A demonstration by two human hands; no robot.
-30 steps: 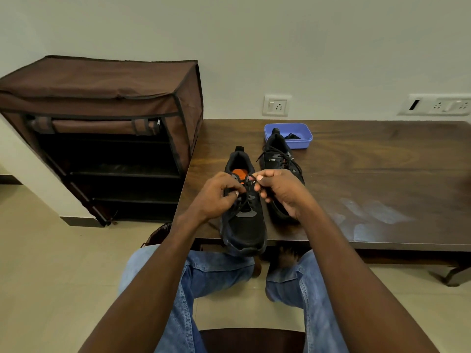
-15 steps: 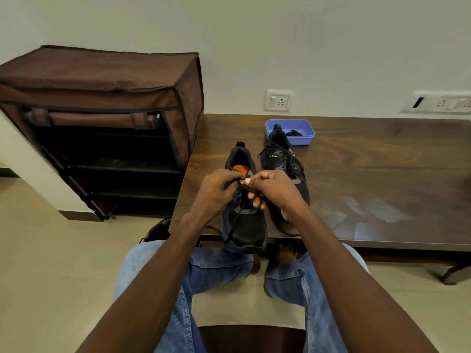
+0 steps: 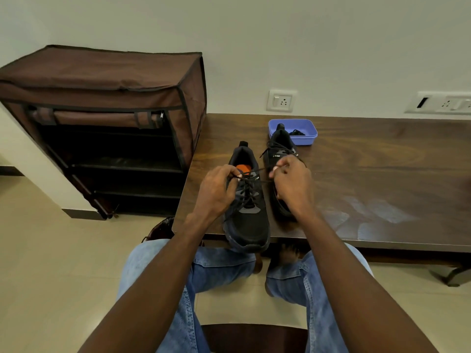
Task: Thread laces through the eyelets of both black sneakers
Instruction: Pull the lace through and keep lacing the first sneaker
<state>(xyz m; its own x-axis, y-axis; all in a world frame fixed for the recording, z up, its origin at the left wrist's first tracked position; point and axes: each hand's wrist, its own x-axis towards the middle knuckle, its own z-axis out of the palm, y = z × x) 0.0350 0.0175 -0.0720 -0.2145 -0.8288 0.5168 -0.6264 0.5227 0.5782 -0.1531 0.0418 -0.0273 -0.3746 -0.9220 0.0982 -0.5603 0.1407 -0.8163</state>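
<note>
Head view: near black mesh sneaker (image 3: 247, 220) sits at the front edge of the dark wooden table (image 3: 369, 174), toe overhanging. Left hand (image 3: 216, 192) pinches one end of its black lace (image 3: 248, 186); right hand (image 3: 293, 184) pinches the other, both drawn taut. Second black sneaker (image 3: 280, 146) stands just beside, touching a blue plastic tray (image 3: 309, 136).

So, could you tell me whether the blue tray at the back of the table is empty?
No, the blue tray holds a small black bundle, seemingly a lace, behind the heel of the right-hand sneaker.
</note>
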